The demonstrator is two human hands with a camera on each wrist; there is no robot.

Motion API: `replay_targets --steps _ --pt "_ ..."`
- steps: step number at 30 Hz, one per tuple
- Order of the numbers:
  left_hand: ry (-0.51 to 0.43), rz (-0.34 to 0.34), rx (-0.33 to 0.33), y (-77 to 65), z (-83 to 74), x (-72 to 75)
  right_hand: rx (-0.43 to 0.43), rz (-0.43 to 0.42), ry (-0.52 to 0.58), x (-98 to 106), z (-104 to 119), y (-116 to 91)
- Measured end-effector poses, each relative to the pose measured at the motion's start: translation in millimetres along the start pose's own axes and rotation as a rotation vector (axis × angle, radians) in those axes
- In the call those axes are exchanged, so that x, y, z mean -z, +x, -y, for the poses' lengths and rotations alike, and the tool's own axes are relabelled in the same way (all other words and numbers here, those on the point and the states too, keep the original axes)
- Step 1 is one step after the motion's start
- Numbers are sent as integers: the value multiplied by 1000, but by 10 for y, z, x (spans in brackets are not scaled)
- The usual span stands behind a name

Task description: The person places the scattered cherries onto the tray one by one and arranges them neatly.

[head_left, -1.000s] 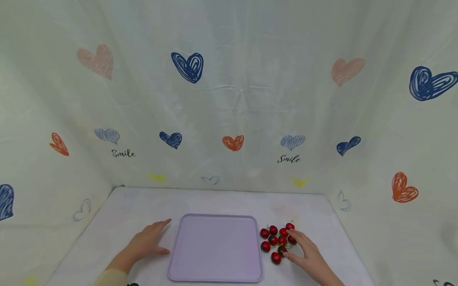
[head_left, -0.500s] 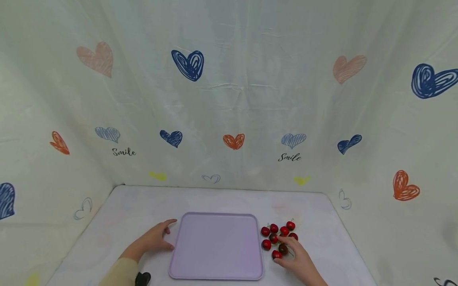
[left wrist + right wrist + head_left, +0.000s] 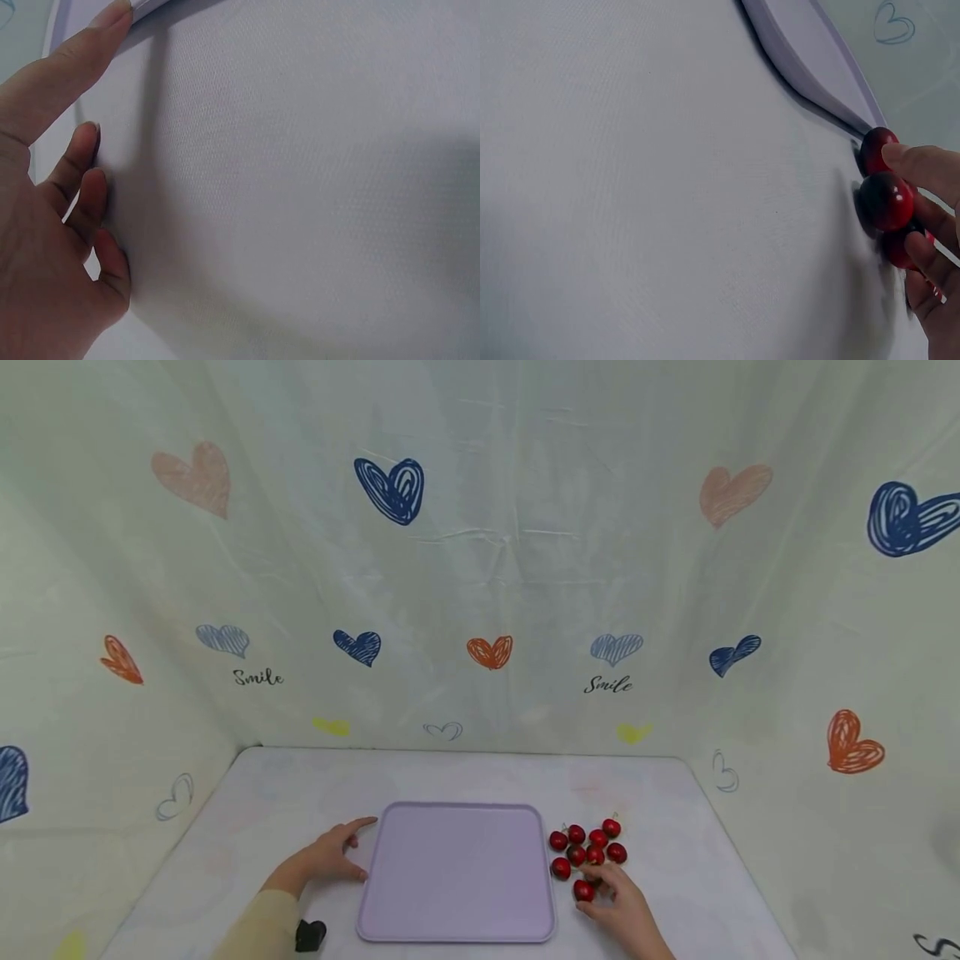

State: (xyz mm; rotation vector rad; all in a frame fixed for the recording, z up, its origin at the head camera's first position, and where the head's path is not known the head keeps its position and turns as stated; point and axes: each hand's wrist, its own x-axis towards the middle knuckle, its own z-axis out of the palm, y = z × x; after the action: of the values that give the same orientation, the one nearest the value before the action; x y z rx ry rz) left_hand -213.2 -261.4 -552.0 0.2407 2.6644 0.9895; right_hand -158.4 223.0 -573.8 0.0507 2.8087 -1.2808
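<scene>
A lilac tray (image 3: 459,872) lies flat on the table. At its left edge is my left hand (image 3: 330,858), thumb and index finger spread apart; in the left wrist view the thumb tip (image 3: 114,15) meets the tray's rim. Several dark red cherries (image 3: 576,833) sit in a loose cluster right of the tray. Over the near side of that cluster is my right hand (image 3: 618,906), its thumb and index finger on either side of the nearest cherry (image 3: 583,891), with a gap wider than the fruit. The right wrist view shows cherries (image 3: 887,201) close against the thumb and bent fingers.
The white table (image 3: 315,777) extends past the tray to a rounded back edge. Behind and beside it hangs a pale curtain (image 3: 487,560) printed with hearts and "Smile". A small black object (image 3: 310,935) shows beside the left sleeve (image 3: 258,928).
My left hand has moved right, up to the tray's left edge. My right hand has shifted left and nearer, from the cluster's right side to the nearest cherry, its finger gap narrower.
</scene>
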Motion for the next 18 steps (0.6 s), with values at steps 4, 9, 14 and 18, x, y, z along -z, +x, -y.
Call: replay_targets --steps 4,9,14,18 --pt "7 17 36 23 -6 -7 11 -2 -25 -18 -37 23" --pt "18 28 65 35 -26 -14 6 -11 -49 -19 -88 50" --pt "25 35 77 37 -41 -8 -34 1 -54 -31 -102 80" --pt "28 37 79 36 -39 0 -67 15 -42 -46 -89 93"
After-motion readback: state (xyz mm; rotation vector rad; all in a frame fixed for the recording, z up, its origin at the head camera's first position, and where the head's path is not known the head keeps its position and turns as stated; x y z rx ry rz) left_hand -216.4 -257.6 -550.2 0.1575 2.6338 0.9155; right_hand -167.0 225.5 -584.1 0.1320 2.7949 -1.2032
